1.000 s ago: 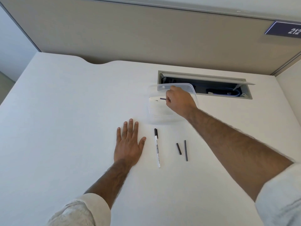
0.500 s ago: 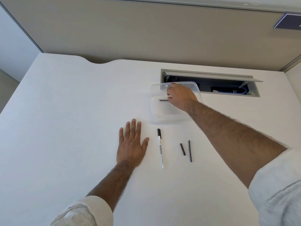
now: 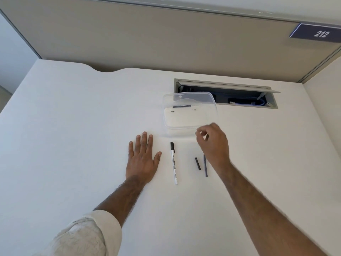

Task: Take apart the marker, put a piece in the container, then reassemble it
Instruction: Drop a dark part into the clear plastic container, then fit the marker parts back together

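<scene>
My right hand (image 3: 213, 143) hovers loosely curled, holding nothing; the container (image 3: 190, 124) with one dark piece (image 3: 181, 106) sits just beyond it. My left hand (image 3: 142, 159) lies flat, fingers spread, on the bench (image 3: 73, 126), marker body (image 3: 173, 163) just right of it.

counter (image 3: 73, 126): white, lying bare and evenly lit, its far edge curving into a notch | partition (image 3: 166, 39): beige panel standing behind it | sign (image 3: 317, 33): dark, reading 212, sitting upper right | cable hatch (image 3: 239, 97): standing open, showing cables inside
</scene>
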`<state>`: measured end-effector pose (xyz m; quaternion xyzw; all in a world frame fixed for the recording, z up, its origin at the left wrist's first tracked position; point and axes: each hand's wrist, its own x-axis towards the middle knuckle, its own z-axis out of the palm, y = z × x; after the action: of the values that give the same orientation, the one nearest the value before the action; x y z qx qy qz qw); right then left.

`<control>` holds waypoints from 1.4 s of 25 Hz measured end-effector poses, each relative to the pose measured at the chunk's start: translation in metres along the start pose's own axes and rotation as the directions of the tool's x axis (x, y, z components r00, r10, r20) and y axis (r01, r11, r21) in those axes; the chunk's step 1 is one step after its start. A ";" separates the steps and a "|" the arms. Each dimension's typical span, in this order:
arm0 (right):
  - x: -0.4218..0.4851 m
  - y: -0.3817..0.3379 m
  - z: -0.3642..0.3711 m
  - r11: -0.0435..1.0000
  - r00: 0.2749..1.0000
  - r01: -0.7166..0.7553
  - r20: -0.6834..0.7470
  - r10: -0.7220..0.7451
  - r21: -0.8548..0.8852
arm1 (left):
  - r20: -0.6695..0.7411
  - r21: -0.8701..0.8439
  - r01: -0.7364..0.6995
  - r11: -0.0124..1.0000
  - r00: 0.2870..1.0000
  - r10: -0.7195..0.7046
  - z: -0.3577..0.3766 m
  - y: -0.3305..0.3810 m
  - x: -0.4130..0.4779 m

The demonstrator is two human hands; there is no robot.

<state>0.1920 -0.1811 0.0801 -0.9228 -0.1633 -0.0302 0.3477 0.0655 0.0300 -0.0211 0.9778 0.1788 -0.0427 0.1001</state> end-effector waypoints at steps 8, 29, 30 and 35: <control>-0.090 -0.019 0.049 0.956 0.863 -0.193 0.426 0.273 -0.221 | 0.022 -0.087 -0.075 0.993 0.997 0.077 -0.004 0.005 -0.015; -0.078 -0.044 0.055 0.924 0.903 -0.164 0.324 0.281 -0.347 | -0.108 0.010 -0.485 0.874 0.869 0.483 -0.037 0.036 -0.022; -0.078 -0.043 0.054 0.931 0.912 -0.127 0.329 0.246 -0.343 | -0.113 0.042 -0.531 0.846 0.839 0.532 -0.036 0.035 -0.019; -0.073 -0.036 0.040 0.952 0.918 0.068 0.392 0.057 -0.297 | -0.089 0.011 -0.582 0.813 0.809 0.580 -0.043 0.035 -0.012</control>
<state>0.1088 -0.1503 0.0600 -0.9517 -0.2263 0.1312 0.1607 0.0688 0.0033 0.0283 0.9857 -0.1239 0.0344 0.1084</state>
